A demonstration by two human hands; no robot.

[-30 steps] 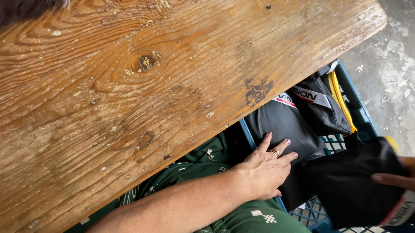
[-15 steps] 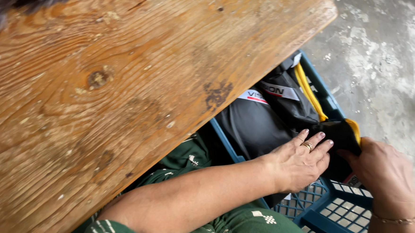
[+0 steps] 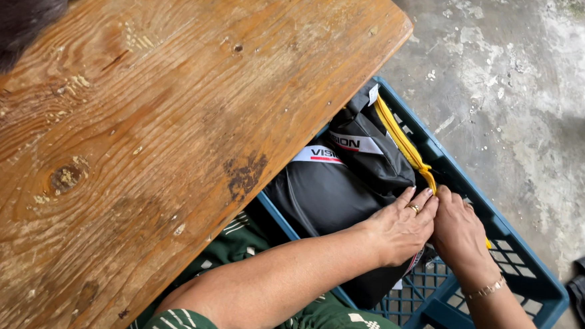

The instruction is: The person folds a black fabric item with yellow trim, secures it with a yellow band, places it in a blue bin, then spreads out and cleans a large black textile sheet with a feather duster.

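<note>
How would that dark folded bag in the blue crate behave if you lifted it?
The dark bag would probably flop and sag: it lies creased and folded in the blue crate. It seems light, as both hands press it flat. Its smooth sheen suggests some slipperiness.

Seen from above, a person's left hand [image 3: 401, 229], wearing a ring, and right hand [image 3: 460, 232], with a bracelet at the wrist, press side by side on dark folded bags [image 3: 335, 187] packed in a blue plastic crate [image 3: 499, 289]. A yellow strap [image 3: 400, 140] runs along the bags. A worn wooden table [image 3: 161, 131] overlaps the crate, above a grey concrete floor [image 3: 510, 82].
</note>
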